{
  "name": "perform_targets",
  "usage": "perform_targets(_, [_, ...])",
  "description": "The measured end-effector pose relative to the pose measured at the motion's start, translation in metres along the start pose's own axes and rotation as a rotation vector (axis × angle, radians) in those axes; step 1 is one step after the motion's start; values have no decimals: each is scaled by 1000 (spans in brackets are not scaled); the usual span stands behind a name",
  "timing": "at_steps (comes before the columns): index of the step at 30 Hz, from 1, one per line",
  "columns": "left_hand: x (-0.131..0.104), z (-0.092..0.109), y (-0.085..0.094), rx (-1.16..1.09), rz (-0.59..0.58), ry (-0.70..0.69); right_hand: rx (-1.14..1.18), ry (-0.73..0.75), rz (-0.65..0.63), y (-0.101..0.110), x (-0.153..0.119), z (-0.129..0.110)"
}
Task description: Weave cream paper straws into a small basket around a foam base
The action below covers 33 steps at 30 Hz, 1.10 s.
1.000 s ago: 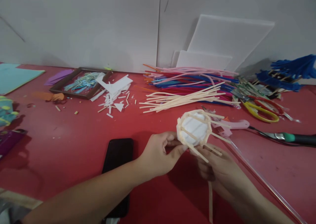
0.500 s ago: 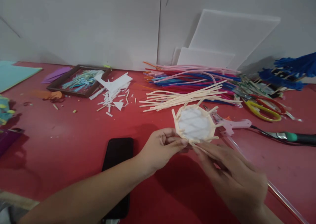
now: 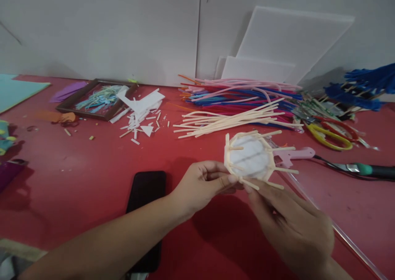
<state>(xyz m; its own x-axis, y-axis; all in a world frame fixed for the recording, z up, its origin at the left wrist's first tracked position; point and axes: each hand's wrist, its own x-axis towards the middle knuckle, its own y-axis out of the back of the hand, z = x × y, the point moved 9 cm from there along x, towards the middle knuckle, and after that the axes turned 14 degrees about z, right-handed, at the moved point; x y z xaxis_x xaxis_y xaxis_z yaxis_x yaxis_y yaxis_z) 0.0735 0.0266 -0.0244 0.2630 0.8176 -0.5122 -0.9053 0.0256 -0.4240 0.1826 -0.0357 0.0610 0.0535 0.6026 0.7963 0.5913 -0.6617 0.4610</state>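
Observation:
A small basket-like craft piece (image 3: 251,160) is held up over the table, with a white many-sided base and a cream rim. Several short cream stems stick out around that rim. My left hand (image 3: 206,185) pinches its near left edge between thumb and fingers. At the near right edge, my right hand (image 3: 293,220) has its thumb and fingertips closed on the rim, beside a short stem; part of the grip is hidden. Behind the piece lies a bundle of cream pipe cleaners (image 3: 228,121).
A black phone (image 3: 146,193) lies by my left forearm. Colourful pipe cleaners (image 3: 243,93), yellow-handled scissors (image 3: 330,138), a pink glue gun (image 3: 299,153) and green-and-black-handled pliers (image 3: 367,171) are behind and right. White scraps (image 3: 138,111) and a brown frame (image 3: 105,115) lie at back left.
The craft piece has turned in my hands and shifted slightly right, so its stems point more to the right. My left hand has barely moved; my right fingers have moved slightly along the rim.

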Motion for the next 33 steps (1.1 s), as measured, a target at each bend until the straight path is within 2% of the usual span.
perform_targets(6, [-2,4,0,50,16,-40,-49,98,-9,-1,2,-7])
perform_targets(10, [-3,10,1,134,15,-127,-58,125,2,1,4,-9])
perform_targets(14, [-5,18,1,254,49,-237,-71,219,36,4,4,-14])
perform_targets(19, [-10,22,2,289,92,-275,-91,281,28,4,5,-17])
perform_targets(33, [-8,14,1,166,34,-186,-15,138,10,1,1,-15])
